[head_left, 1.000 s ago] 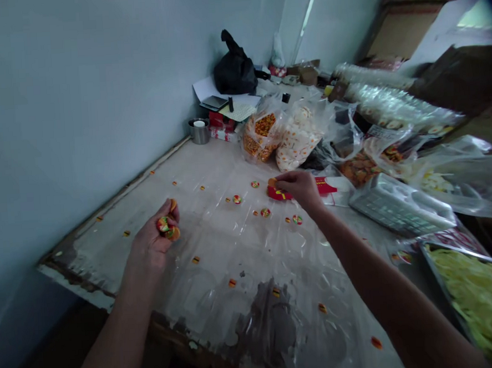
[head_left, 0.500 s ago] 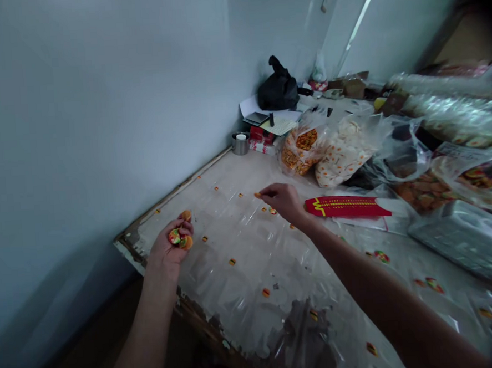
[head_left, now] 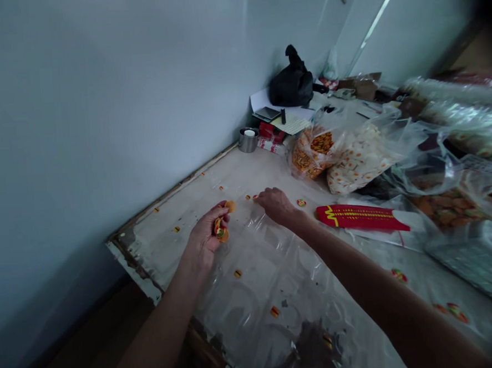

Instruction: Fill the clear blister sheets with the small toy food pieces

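Gripping small round orange, red and green discs, the left hand hovers above the pale, plastic-covered table; the right hand curls beside a small orange-red piece, its grip unclear.

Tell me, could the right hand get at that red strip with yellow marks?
Probably yes. The red strip lies beside the right forearm, its middle uncovered, though the right hand, at a small round piece, would likely have to draw back.
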